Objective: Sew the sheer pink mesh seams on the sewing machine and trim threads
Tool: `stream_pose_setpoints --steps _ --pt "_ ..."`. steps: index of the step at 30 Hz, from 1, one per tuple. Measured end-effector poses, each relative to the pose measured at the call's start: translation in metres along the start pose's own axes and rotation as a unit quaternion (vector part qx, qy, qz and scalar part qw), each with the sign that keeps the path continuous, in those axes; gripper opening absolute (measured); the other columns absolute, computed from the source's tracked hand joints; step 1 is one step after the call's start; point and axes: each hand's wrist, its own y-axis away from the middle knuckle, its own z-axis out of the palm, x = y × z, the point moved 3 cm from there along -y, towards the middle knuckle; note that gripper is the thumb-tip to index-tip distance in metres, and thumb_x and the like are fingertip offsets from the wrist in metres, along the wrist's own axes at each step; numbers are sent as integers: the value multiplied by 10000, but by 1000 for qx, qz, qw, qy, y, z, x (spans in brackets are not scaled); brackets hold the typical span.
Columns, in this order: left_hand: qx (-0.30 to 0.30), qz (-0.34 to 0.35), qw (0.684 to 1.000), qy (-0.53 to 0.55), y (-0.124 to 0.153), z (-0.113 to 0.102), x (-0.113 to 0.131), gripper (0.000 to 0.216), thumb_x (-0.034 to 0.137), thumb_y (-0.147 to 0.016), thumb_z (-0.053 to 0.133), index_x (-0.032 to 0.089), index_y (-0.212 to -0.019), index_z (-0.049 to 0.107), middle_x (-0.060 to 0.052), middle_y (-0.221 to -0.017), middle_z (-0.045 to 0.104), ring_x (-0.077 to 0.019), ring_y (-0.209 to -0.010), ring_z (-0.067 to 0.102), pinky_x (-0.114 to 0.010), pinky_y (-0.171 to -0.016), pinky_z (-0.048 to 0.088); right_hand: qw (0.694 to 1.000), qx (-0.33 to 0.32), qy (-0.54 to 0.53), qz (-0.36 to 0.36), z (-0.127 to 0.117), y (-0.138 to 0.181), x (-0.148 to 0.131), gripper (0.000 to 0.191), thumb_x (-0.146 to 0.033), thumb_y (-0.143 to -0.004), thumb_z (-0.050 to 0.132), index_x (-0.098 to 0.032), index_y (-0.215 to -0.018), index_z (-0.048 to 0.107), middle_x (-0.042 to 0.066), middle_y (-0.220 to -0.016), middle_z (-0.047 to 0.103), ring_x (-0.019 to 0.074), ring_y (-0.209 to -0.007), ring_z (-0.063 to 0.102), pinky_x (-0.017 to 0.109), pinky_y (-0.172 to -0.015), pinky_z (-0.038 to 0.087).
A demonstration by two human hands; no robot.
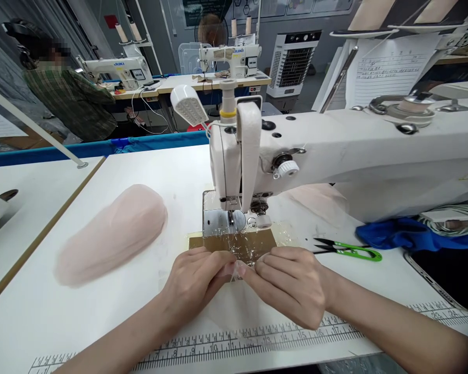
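My left hand [203,278] and my right hand [290,283] meet in front of a white sewing machine [234,156]. Thumbs and fingers of both are pinched on a thin, sheer piece of fabric [234,271], whose see-through part hangs down over the table edge side. Behind the fingertips lies a brown taped patch [218,242], just before the metal needle plate [214,222]. The fabric is apart from the presser foot [231,218]. A pile of sheer pale pink pieces [115,236] rests on the table to the left of my left hand.
Green-handled thread snips [351,250] lie right of my right hand, near a blue cloth [401,234] and a phone [444,275]. More pink fabric [317,200] sits behind the machine arm. A printed ruler [203,350] runs along the front edge. A person [68,93] sits at the far left.
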Motion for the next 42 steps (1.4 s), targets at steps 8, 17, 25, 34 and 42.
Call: stream_pose_setpoints --steps 8,17,25,34,42 --pt "30 5 999 -13 -1 -3 5 68 131 -913 505 188 -876 495 67 -595 600 -72 -457 473 -188 -491 413 999 32 -1 5 0 0 0 55 -22 -772 662 -35 -805 704 13 -543 608 111 -550 578 224 -430 429" --pt "14 -3 1000 17 -1 -2 3 73 113 -907 515 182 -905 540 48 -648 660 -71 -489 526 -193 -529 424 1000 26 1 10 -1 -1 1 45 -26 -782 665 -47 -794 703 -1 -520 585 106 -548 576 226 -452 447" --pt "1 -29 997 66 0 1 1 76 126 -897 542 170 -930 594 19 -705 701 -77 -547 598 -180 -548 459 999 33 10 -18 -1 -2 -2 35 -46 -750 689 -70 -763 711 4 -542 602 99 -499 545 238 -432 404" --pt "-241 -309 896 209 4 8 -8 221 359 -845 617 213 -685 660 65 -484 480 -79 -429 367 -211 -418 286 856 -146 -333 368 14 3 10 151 -195 -911 550 -161 -773 602 -90 -482 449 44 -407 408 175 -427 351" --pt "-139 -206 966 -74 4 16 -18 276 247 -820 649 207 -1078 559 55 -653 603 -145 -595 528 -363 -745 421 831 -215 -216 465 45 22 26 140 -169 -865 551 -180 -815 681 -55 -558 588 84 -496 529 225 -535 382"
